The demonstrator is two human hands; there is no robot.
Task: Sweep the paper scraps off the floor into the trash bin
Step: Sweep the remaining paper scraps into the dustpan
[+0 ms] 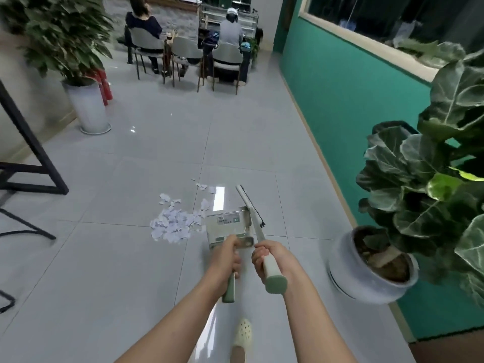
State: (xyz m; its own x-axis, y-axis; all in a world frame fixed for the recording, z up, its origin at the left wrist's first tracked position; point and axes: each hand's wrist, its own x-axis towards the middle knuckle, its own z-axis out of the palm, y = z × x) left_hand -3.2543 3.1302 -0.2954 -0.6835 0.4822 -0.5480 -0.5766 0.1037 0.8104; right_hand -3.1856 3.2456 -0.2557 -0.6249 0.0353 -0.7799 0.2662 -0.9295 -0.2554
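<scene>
Head view: I am gripping the dustpan (228,224) handle with my left hand (227,255) and the broom (252,213) with my right hand (269,254), while the scraps (174,223) are still lying unswept at lower centre, no bin showing.

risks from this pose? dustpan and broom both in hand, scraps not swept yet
1. The paper scraps lie spread left of the dustpan, with strays farther out; one pass may miss them.
2. The broom, gripped by the right hand, sits right of the pan, away from the pile; light scraps could scatter.
3. The potted plant stands close on the right; a backswing might hit it.
</scene>
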